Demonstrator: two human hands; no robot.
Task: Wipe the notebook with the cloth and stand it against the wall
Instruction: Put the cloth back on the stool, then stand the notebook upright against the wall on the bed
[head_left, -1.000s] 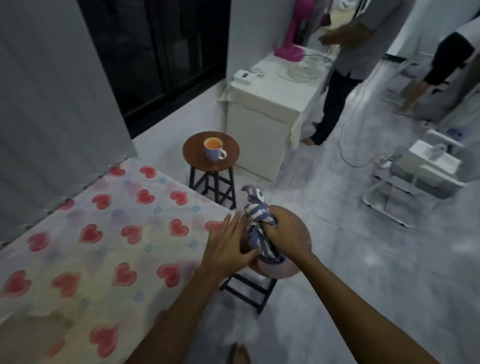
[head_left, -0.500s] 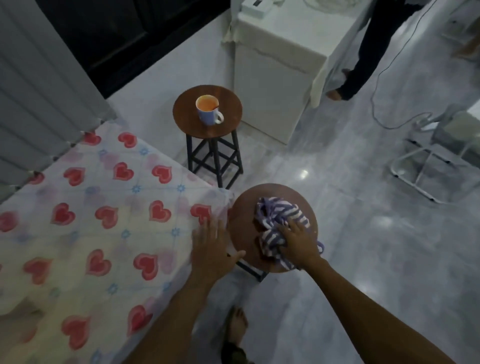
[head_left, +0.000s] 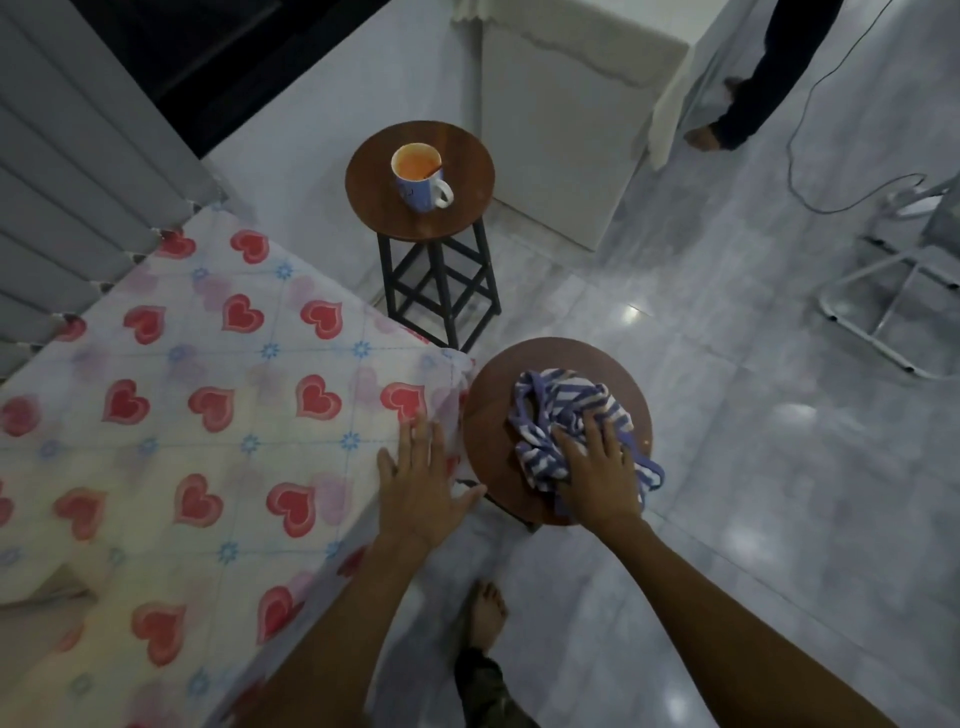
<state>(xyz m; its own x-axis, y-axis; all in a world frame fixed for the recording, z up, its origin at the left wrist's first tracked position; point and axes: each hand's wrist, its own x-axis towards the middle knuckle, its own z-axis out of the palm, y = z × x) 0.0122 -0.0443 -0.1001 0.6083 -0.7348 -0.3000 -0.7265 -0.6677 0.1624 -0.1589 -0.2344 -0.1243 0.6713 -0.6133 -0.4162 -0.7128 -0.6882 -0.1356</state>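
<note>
A crumpled blue and white striped cloth (head_left: 558, 410) lies on the near round wooden stool (head_left: 491, 431). My right hand (head_left: 597, 475) rests palm down on the cloth's near part, fingers spread over it. My left hand (head_left: 418, 483) is open and flat at the corner of the bed, beside the stool, holding nothing. No notebook is visible in the head view.
A bed with a heart-print sheet (head_left: 197, 441) fills the left. A second stool (head_left: 421, 179) carries a mug (head_left: 421, 176) of orange liquid. Behind it stands a white cabinet (head_left: 566, 114). Another person's legs (head_left: 748, 78) and a folding rack (head_left: 898, 291) are at the right. My foot (head_left: 485, 613) is below.
The cloth went from bunched and lifted in my right hand to lying spread on the stool under that hand. My left hand left the cloth and moved onto the bed corner. The camera tilted down.
</note>
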